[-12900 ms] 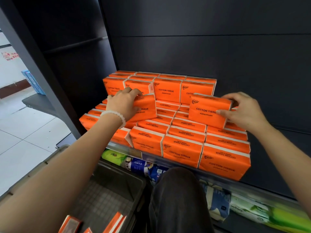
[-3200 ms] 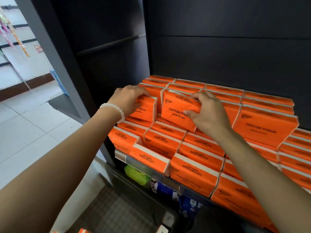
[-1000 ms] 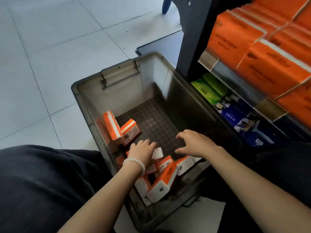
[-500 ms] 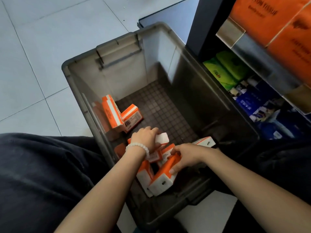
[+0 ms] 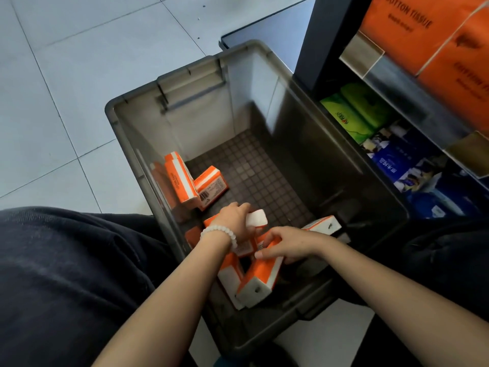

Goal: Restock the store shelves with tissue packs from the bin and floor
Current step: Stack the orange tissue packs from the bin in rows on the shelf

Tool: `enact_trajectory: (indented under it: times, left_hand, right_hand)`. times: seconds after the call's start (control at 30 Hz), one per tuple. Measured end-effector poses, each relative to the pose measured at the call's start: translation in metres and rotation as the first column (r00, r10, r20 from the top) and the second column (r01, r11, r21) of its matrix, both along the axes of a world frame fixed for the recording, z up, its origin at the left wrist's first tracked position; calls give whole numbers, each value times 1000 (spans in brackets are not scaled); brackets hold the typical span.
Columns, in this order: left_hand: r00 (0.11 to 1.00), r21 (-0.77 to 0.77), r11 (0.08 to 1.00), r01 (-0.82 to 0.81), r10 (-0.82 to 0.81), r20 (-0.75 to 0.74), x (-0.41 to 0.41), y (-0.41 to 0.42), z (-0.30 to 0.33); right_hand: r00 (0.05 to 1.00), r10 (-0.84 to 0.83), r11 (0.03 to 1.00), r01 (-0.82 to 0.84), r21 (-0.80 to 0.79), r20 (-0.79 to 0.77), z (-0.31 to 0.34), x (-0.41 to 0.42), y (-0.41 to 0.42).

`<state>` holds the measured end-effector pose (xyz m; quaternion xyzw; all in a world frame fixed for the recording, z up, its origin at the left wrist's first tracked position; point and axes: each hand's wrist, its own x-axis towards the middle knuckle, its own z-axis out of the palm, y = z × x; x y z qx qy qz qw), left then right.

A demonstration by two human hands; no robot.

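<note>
A grey plastic bin [image 5: 132, 133] stands on the floor in front of me, with several orange tissue packs inside. My left hand [image 5: 234, 222], a white bead bracelet on its wrist, grips an orange pack with a white end [image 5: 256, 218] near the bin's near side. My right hand [image 5: 287, 243] curls its fingers over another orange pack [image 5: 260, 276] that leans there. Two more packs [image 5: 182, 181] stand against the bin's left wall. A further pack [image 5: 321, 225] lies behind my right hand. Orange packs [image 5: 412, 30] fill the shelf at the upper right.
Below the orange shelf, a lower shelf holds green packs [image 5: 354, 112] and blue packs [image 5: 391, 165]. A dark shelf post [image 5: 320, 43] stands beside the bin. My dark-trousered knee [image 5: 66, 274] sits left of the bin. Pale floor tiles [image 5: 66, 62] stretch to the left.
Both hands left the shelf and reached down into the bin. In the last second my left hand closed round one pack and my right hand came back onto the leaning pack.
</note>
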<state>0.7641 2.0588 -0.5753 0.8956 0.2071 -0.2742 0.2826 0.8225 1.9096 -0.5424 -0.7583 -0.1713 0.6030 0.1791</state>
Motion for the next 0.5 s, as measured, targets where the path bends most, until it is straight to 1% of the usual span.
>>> enact_trajectory:
  times: [0.13,0.23,0.3,0.37,0.43,0.5]
  left_hand:
    - [995,4,997,-71,71,66,-3,3,12]
    - [984,22,995,-100,95,149,-9,3,28]
    - [973,29,994,-106,98,207,-11,2,43]
    - [961,60,995,-74,55,273,-11,1,61]
    - [937,93,995,-40,5,349,-10,-3,82]
    - [899,109,994,-31,-20,437,-9,-9,105]
  right_hand:
    - [988,-86,994,75,85,128,3,1,-1]
    - [948,-138,985,102,137,286,13,2,-5]
    - [915,-176,978,120,172,364,26,5,-10]
    - [880,-221,967,142,210,420,41,8,-18]
    - [827,-338,937,248,247,450,64,9,-28]
    - [756,-481,874,374,311,443,90,10,-40]
